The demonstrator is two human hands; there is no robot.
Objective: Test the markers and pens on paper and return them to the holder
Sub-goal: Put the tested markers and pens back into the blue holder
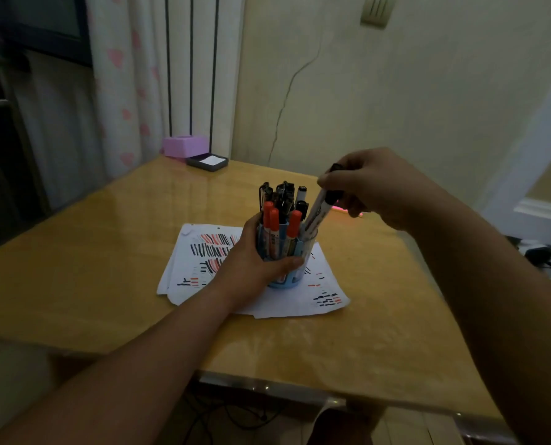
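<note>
My left hand point(251, 261) curls round the blue holder point(288, 274), which stands upright on loose sheets of paper point(190, 261) streaked with red and black strokes; my right hand point(373, 184) pinches a white marker point(317, 215) near its black cap, tilted, its lower end inside the holder beside red-capped markers point(272, 220) and dark pens; the sheets lie on a glossy yellow-wood table point(107, 236); at its far corner sit a pink box point(184, 146) and a dark tray point(207, 162), below a cracked pale wall point(396, 91) and a heart-print curtain point(120, 91)
</note>
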